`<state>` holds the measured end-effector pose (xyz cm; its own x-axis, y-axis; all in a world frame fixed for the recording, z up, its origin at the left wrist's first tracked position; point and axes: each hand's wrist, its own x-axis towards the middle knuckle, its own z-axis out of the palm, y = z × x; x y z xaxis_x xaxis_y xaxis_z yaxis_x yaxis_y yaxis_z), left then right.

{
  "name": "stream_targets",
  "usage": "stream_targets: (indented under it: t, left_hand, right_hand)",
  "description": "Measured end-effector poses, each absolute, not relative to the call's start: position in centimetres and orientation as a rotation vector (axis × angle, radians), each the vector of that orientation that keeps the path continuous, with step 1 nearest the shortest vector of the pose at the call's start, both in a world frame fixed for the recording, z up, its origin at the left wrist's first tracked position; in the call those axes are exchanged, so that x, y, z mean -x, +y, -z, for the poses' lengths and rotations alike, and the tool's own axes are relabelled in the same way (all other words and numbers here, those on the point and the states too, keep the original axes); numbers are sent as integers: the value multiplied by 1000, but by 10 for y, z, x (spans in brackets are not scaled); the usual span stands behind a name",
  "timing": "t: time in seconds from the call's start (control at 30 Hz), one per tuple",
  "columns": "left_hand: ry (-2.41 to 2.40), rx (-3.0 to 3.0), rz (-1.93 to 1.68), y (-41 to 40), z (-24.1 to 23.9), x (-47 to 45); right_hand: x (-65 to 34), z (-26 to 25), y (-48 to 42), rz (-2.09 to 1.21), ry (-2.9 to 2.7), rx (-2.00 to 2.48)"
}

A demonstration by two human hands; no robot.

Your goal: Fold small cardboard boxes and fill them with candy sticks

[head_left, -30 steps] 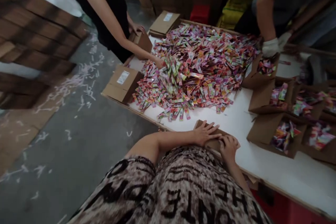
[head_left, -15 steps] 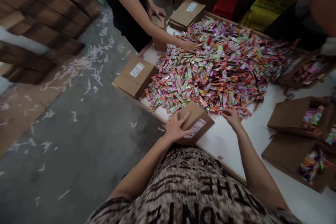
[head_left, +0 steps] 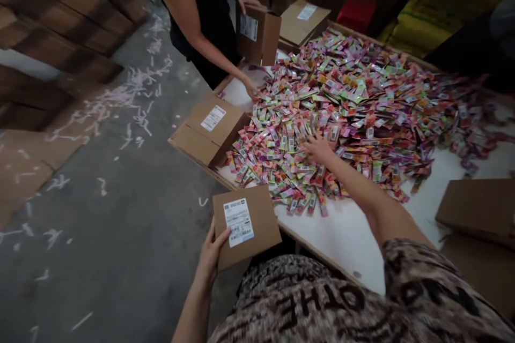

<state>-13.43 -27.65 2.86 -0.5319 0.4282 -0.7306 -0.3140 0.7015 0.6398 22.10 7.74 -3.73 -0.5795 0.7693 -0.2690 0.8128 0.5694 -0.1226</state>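
Observation:
My left hand (head_left: 210, 253) grips a cardboard box (head_left: 262, 228) by its left side, thumb over the edge of a white label (head_left: 239, 222). The box is tilted at the table's near edge, its labelled face turned up toward me; its opening is hidden. My right hand (head_left: 319, 149) reaches over the heap of small colourful packets (head_left: 354, 102), fingers spread and touching the packets. Whether any packet is in the fingers is not clear; none shows lifted.
A labelled box (head_left: 209, 128) lies at the table's left corner. Across the table, a co-worker's hand (head_left: 250, 88) touches the heap while the other hand (head_left: 245, 0) holds a box (head_left: 259, 35). More boxes (head_left: 477, 206) stand at right. Paper scraps litter the floor (head_left: 153, 214).
My left hand has moved the box down and left, turning its label upward. My right hand has gone from the heap's near edge onto its middle. The co-worker's reaching hand has drawn back leftward.

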Motion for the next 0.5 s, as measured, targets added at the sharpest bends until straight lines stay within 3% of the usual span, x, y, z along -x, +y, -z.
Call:
stream_targets:
  t: [0.07, 0.17, 0.27, 0.4, 0.5]
  left_hand:
    - [1879, -48, -946, -273, -24, 142]
    - [1834, 58, -981, -268, -18, 151]
    - [1764, 180, -1053, -270, -13, 156]
    - [1772, 414, -1090, -285, -12, 157]
    - [1789, 530, -1094, -305, -19, 155]
  right_hand:
    - [-290, 33, 56, 395, 2523, -1477]
    - [-387, 16, 49, 333, 2175, -2041]
    - [-414, 6, 71, 155, 2004, -2488]
    - [-294, 3, 98, 53, 2009, -2432]
    - [-140, 11, 80, 126, 2318, -2011]
